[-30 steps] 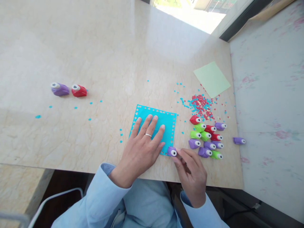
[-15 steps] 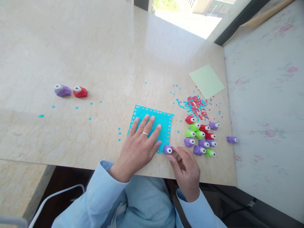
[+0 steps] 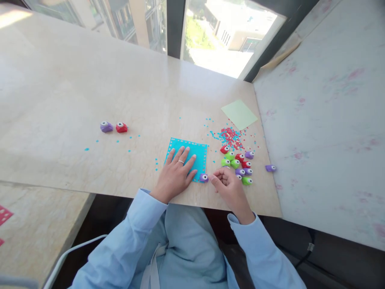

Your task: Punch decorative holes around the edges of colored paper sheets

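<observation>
A square of bright blue paper (image 3: 198, 156) lies on the table, with small shapes punched along its edges. My left hand (image 3: 175, 174) rests flat on it, fingers spread, hiding its lower left part. At the paper's lower right corner sits a purple craft punch (image 3: 203, 178) with a white button. Just to the right of that punch is my right hand (image 3: 229, 186), its fingers curled and thumb near the index fingertip. Whatever may be between those fingertips is too small to tell. This hand partly covers a group of purple, green and red craft punches (image 3: 235, 163).
Red and blue paper bits (image 3: 231, 137) lie heaped behind the punches, near a pale green sheet (image 3: 240, 114). A purple punch (image 3: 106, 127) and a red punch (image 3: 121, 127) stand to the left. Another purple punch (image 3: 270, 168) is by the papered wall (image 3: 319, 140).
My right hand has drawn off the purple punch at the paper's corner and its fingers have curled more. My left hand stays on the paper. The view has tilted up, showing more window.
</observation>
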The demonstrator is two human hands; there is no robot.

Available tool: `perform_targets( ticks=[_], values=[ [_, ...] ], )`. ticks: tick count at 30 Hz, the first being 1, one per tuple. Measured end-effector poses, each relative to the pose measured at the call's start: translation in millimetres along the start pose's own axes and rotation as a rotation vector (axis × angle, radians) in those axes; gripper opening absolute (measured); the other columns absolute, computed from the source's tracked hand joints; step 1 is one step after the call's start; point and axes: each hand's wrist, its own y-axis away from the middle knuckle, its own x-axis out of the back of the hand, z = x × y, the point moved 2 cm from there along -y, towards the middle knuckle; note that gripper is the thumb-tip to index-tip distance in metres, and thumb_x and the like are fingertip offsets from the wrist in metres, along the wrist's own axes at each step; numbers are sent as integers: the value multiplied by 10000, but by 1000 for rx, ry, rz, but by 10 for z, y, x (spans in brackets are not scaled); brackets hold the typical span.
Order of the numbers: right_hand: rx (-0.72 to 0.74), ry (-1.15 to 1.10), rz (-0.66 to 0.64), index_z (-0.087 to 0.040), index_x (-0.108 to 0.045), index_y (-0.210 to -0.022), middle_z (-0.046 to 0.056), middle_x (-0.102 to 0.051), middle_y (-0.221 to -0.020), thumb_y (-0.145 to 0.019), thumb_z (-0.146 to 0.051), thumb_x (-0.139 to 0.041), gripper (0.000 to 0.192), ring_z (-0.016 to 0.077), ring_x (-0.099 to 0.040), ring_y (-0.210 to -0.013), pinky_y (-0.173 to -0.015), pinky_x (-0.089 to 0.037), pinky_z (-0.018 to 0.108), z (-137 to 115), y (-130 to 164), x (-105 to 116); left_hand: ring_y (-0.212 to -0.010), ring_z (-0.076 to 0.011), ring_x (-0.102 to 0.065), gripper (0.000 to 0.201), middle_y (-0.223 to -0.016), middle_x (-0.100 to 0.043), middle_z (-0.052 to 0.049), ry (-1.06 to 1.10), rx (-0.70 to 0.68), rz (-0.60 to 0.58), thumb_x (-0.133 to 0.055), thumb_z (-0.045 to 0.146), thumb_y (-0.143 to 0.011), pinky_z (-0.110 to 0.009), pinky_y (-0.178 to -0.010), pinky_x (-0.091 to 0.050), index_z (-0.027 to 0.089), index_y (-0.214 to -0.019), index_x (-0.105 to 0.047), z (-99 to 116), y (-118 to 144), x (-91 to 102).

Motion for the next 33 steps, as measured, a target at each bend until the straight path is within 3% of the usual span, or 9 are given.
perform_targets(
  ticks=[7, 13, 23, 33],
  values=[
    [-55, 159, -219, -192, -511, -723, -58, -544, -548, -765, -378, -649, 235, 90, -487, -401, -419, -390, 218, -118, -238, 25, -1441, -314, -295, 472, -1501, -413, -163, -9, -3, 15, -437, 419, -981, -556, -1170, -228, 165, -1366, -537, -8, 8, -19],
    [-53, 422, -221, -194, -501, -675, -68, -510, -497, -757, -313, -651, 209, 91, -488, -422, -461, -353, 216, -165, -311, 26, -1439, -313, -298, 487, -1501, -412, -165, 7, 11, 6, -431, 432, -980, -541, -1181, -202, 166, -1374, -535, -9, 8, -19],
    [-140, 640, -247, -189, -501, -679, -67, -503, -502, -773, -312, -682, 238, 94, -474, -469, -515, -316, 218, -283, -299, -10, -1431, -327, -309, 499, -1492, -420, -179, 32, 18, 11, -433, 431, -976, -540, -1180, -197, 148, -1373, -539, -5, 8, -23],
    [-225, 973, -325, -170, -590, -703, -14, -587, -612, -743, -245, -730, 163, 123, -538, -606, -551, -318, 234, -443, -483, -163, -1437, -328, -296, 479, -1496, -410, -187, 86, 18, 27, -464, 406, -967, -545, -1183, -175, 140, -1355, -550, -12, 9, -33]
  ],
)
